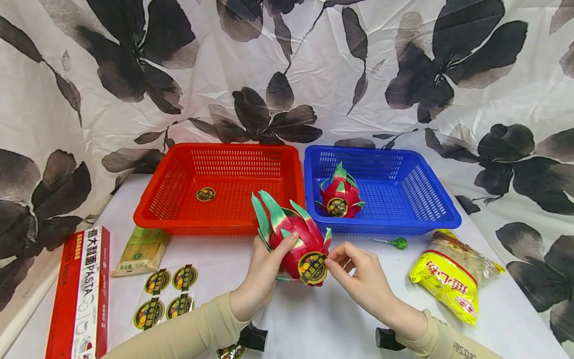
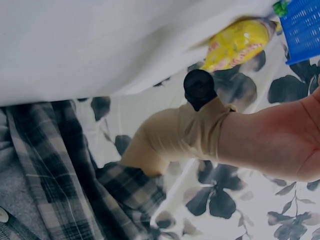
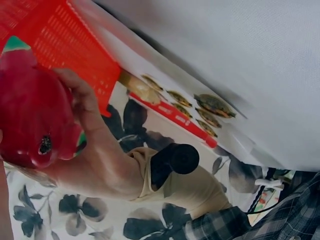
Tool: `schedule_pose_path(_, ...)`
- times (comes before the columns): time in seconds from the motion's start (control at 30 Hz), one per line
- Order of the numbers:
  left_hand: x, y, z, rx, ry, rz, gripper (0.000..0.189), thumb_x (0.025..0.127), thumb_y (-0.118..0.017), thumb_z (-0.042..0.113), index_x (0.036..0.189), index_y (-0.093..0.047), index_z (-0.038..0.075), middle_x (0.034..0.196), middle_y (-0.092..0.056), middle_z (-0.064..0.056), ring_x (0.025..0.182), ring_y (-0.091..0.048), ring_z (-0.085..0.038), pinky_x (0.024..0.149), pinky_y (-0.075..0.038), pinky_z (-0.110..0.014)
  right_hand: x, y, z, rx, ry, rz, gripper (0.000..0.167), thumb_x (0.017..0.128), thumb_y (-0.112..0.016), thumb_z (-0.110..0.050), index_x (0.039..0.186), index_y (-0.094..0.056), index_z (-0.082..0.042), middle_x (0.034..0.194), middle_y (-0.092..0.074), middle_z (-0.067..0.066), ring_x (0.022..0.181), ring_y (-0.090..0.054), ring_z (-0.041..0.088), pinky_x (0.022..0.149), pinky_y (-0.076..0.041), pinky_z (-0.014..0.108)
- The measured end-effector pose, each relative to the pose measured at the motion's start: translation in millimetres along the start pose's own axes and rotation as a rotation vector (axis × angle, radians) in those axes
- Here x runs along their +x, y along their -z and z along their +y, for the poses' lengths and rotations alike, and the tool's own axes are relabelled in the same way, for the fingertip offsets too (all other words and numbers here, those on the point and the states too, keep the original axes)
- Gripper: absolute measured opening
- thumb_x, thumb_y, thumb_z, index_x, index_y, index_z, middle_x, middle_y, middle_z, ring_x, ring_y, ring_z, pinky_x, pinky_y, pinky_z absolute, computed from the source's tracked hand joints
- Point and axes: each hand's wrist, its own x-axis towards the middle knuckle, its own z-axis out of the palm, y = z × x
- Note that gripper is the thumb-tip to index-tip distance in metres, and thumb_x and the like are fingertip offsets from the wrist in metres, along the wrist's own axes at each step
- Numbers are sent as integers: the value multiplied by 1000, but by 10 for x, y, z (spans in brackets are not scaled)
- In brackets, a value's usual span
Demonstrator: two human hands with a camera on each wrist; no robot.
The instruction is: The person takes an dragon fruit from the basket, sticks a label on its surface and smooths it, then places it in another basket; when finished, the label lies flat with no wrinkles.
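My left hand (image 1: 264,269) grips a red dragon fruit (image 1: 293,239) with green leaf tips, its thumb laid across the front, over the table before the baskets. A round black-and-gold sticker (image 1: 312,268) lies against the fruit's lower front. My right hand (image 1: 363,274) pinches the sticker's right edge between thumb and bent index finger. The right wrist view shows the left hand (image 3: 97,155) cupping the dragon fruit (image 3: 32,110) from below and behind. In the left wrist view only the right hand's heel and forearm (image 2: 265,135) appear; its fingers are out of frame.
A red basket (image 1: 215,231) holds one round sticker (image 1: 206,194). Beside it, a blue basket (image 1: 385,228) holds another stickered dragon fruit (image 1: 341,192). Sticker sheet (image 1: 163,294), noodle pack (image 1: 142,252) and pasta box (image 1: 80,294) lie left; green lollipop (image 1: 399,243) and yellow bag (image 1: 453,279) right.
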Motion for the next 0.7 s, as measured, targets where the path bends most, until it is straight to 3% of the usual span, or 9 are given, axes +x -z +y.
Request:
schedule_pose_path(0.23,14,19,-21,-17,4,-15,72,102,-63,31,154,-21,5,154,-43,-20,141,-49,-35,117,-49,-52,34,42,-23,-37,-105,-74,15,94,-76,-11,103,-65,-8,85,-69,-4,76,-59,0,62,-52,22)
schedule_pose_path(0.4,18,42,-21,-38,-11,-35,69,103,-61,31,155,-22,7,155,-43,-18,141,-49,-33,118,-48,-51,44,43,-17,-1,-172,-133,37,100,-70,-14,131,-56,-1,113,-72,9,93,-69,14,72,-56,24)
schedule_pose_path(0.53,10,39,-6,-32,-17,-43,66,103,-61,31,153,-26,6,152,-48,-18,136,-54,-30,114,-52,-46,59,48,-11,57,-232,-197,57,103,-66,-18,150,-43,4,141,-63,22,118,-70,32,90,-62,36)
schedule_pose_path(0.7,1,28,-5,3,-13,-58,63,103,-61,32,151,-32,4,148,-51,-19,129,-58,-27,108,-55,-42,84,66,3,116,-277,-292,74,102,-68,-27,159,-33,5,151,-54,29,131,-63,44,105,-58,55)
